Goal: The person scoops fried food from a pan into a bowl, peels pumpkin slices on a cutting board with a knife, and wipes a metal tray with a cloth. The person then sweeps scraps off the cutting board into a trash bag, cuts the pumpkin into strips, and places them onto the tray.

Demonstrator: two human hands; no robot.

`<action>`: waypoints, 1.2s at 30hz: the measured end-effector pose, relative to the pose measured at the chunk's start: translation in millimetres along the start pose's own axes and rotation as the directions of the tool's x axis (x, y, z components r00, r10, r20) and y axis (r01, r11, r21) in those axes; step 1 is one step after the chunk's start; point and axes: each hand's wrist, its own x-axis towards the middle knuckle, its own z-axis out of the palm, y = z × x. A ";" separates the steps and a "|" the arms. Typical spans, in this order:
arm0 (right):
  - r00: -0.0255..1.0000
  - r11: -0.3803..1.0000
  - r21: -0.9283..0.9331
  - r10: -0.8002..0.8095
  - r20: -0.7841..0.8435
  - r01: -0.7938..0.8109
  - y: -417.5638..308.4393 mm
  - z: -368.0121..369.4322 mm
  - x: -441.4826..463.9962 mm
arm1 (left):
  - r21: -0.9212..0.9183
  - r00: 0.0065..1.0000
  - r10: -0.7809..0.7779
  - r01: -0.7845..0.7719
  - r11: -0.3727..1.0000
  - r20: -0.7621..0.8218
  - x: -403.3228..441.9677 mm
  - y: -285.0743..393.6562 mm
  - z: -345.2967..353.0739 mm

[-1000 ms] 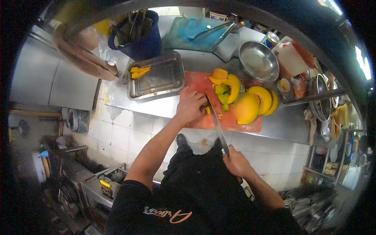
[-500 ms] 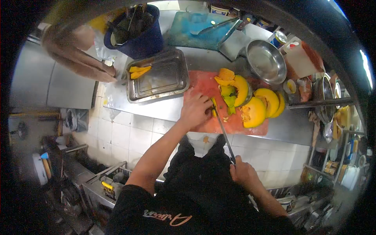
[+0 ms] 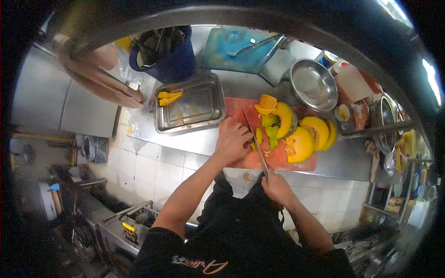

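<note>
Knife (image 3: 256, 142) fwd, tray (image 3: 197, 105) L, squash (image 3: 299, 144) R

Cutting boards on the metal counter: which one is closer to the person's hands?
The red rectangular cutting board, beneath the yellow pumpkin pieces and the person's left hand. The turquoise rectangular board lies farther back.

Your head camera looks forward and steeply down, wide-angled: your shirt (image 3: 259, 236) is nearest, at bottom centre, and the board (image 3: 234, 105) lies farther off, mid-frame.
</note>
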 end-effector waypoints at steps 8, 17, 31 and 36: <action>0.965 0.966 0.246 -0.005 -0.261 0.072 16.9 -32.7 -43.5 | 0.079 0.974 0.224 -0.223 0.972 -0.015 9.8 13.2 -4.5; 0.896 0.951 0.304 0.085 -0.436 0.057 62.2 -38.7 -64.5 | 0.038 0.927 0.302 -0.317 0.948 0.221 35.9 4.9 30.1; 0.950 0.992 0.126 0.034 -0.310 0.006 59.4 -20.9 -103.9 | -0.289 0.867 -0.412 0.333 0.898 -0.282 43.0 -91.2 -52.6; 0.959 0.998 0.067 0.033 -0.282 -0.014 57.4 -18.2 -98.3 | -0.210 0.999 0.011 -0.001 0.978 0.047 48.7 -44.8 -5.2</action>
